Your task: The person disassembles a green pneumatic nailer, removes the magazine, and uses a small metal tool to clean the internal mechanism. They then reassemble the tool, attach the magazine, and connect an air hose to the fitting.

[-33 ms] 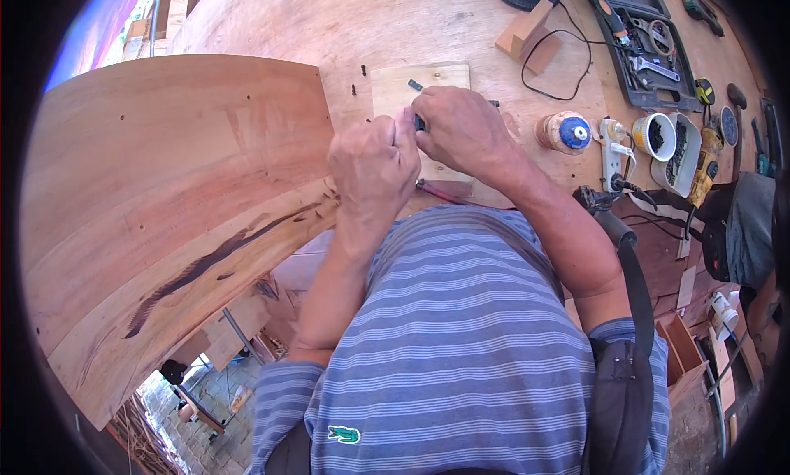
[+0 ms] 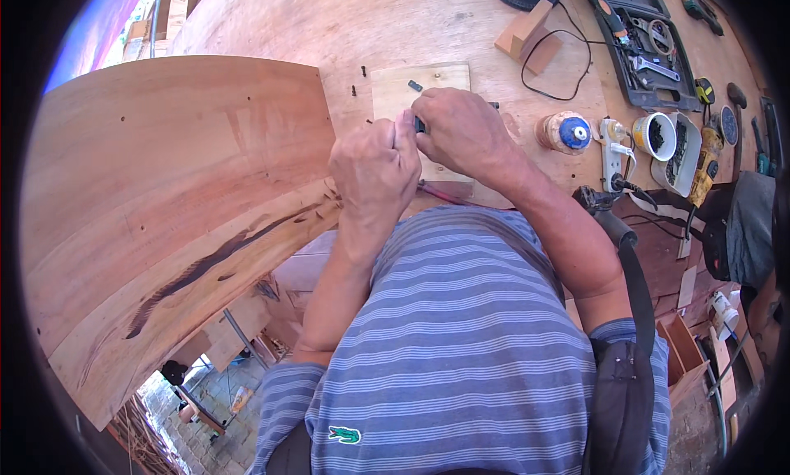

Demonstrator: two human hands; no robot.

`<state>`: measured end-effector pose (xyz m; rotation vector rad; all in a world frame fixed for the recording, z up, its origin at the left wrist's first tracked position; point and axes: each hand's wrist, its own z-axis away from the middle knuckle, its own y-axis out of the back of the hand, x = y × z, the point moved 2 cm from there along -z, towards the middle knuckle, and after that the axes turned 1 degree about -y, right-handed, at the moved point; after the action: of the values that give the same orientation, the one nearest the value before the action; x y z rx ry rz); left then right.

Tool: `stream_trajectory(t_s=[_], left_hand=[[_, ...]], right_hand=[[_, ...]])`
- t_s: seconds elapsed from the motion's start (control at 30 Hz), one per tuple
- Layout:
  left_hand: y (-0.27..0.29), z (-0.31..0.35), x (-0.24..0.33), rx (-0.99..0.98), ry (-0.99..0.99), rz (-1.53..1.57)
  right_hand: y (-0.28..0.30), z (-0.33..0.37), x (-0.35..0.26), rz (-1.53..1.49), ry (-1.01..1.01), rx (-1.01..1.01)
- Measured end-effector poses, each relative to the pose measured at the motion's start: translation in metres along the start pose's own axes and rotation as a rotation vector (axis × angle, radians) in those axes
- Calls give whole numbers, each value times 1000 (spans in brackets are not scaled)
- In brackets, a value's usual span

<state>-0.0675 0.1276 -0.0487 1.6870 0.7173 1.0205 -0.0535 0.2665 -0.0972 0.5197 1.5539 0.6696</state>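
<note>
My left hand (image 2: 374,166) and my right hand (image 2: 461,133) are both closed, meeting over a pale square wooden board (image 2: 395,80) on the bench. Between their fingertips shows a small dark piece (image 2: 420,124), mostly covered by my right fingers. What the left fingers pinch is hidden. Just beyond the knuckles, a small dark flat piece (image 2: 415,86) lies on the board. Two dark screws (image 2: 354,90) stand on the bench to the left. A tool with a red handle (image 2: 440,193) lies close to my body, partly hidden.
A large curved plywood panel (image 2: 189,146) rises on the left. To the right are a bottle with a blue cap (image 2: 574,132), a white power strip (image 2: 611,158), a tub of dark screws (image 2: 655,137) and a yellow power tool (image 2: 705,170). An open toolbox (image 2: 650,63) lies farther back.
</note>
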Motion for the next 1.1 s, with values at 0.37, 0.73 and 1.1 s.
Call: stream_trajectory(t_s=[0.37, 0.73, 1.1], left_hand=[[45, -29, 8, -320, -304, -73], [47, -41, 9, -484, -461, -55], [26, -31, 9, -289, -125, 113]], right_hand=[[5, 1, -2, 10, 32, -24], [2, 1, -2, 16, -27, -65], [1, 2, -7, -7, -21, -27]])
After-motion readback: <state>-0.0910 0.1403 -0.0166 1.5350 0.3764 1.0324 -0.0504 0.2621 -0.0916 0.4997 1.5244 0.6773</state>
